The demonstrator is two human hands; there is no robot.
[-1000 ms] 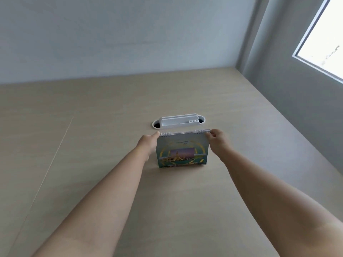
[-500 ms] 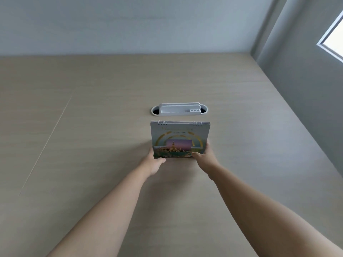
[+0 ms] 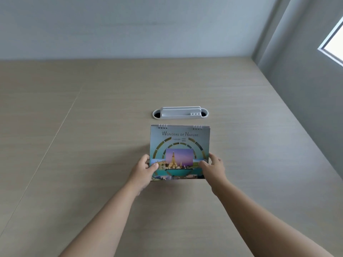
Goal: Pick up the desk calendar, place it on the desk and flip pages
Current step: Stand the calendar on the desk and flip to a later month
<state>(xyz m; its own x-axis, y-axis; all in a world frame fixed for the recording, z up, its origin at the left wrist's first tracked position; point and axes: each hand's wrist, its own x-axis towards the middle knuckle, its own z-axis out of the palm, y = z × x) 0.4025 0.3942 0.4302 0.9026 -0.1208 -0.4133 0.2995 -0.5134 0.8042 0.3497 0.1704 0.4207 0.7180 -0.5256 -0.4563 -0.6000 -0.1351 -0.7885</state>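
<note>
A spiral-bound desk calendar [image 3: 179, 143] with a teal cover reading "Wonders of Nature" and a temple photo faces me, its cover tilted toward the camera over the light wooden desk [image 3: 92, 145]. My left hand [image 3: 143, 171] grips its lower left edge, thumb on the cover. My right hand [image 3: 213, 168] grips the lower right edge the same way. The wire binding runs along the top edge. Whether the calendar's base touches the desk is hidden by the cover and my hands.
A white cable-port insert [image 3: 180, 113] sits in the desk just behind the calendar. Grey walls [image 3: 130, 25] close the desk at the back and on the right, with a window [image 3: 334, 45] at the far right. A seam [image 3: 55, 130] runs through the desktop on the left.
My hands have slid from the calendar's top corners down to its lower edges. The calendar has come toward me and its cover now tilts up, facing the camera more fully.
</note>
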